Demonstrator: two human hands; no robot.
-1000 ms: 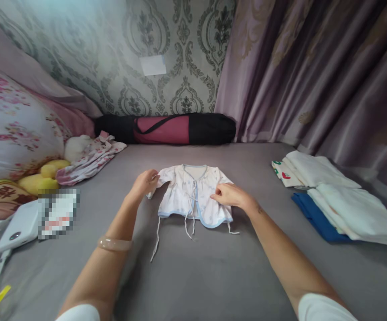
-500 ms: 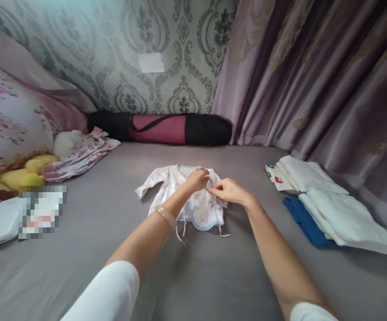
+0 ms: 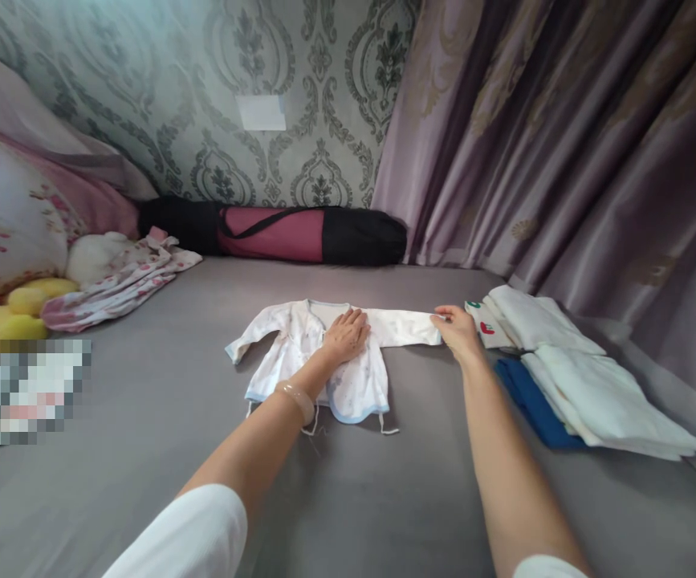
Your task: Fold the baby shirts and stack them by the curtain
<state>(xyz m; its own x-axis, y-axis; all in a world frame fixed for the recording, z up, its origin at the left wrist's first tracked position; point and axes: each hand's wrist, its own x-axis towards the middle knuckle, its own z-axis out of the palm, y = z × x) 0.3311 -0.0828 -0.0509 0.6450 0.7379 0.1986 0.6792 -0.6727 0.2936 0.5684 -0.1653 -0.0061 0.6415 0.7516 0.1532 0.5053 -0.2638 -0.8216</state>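
A small white baby shirt point(image 3: 360, 393) with pale blue trim and tie strings lies spread on the grey bed sheet point(image 3: 384, 498). My left hand point(image 3: 348, 335) rests flat on its chest, near the shoulder, fingers stretched out. A bangle circles my left wrist. My right hand point(image 3: 457, 329) pinches the cuff of the shirt's right-side sleeve, which is drawn out straight to the side. The other sleeve point(image 3: 255, 331) slants down to the left. Part of the shirt's front is hidden under my left hand and forearm.
Folded white cloths point(image 3: 606, 393) and a dark blue folded cloth point(image 3: 534, 401) are stacked at the right. Along the wall lies a black and maroon long bag point(image 3: 275, 234). At the left are yellow plush toys point(image 3: 22, 309), a patterned cloth point(image 3: 122, 285) and a floral pillow point(image 3: 4, 217).
My right hand has moved right with the cuff, pulling the bunched sleeve out straight. My left hand has flattened onto the shirt's chest. The view has shifted slightly to the right.
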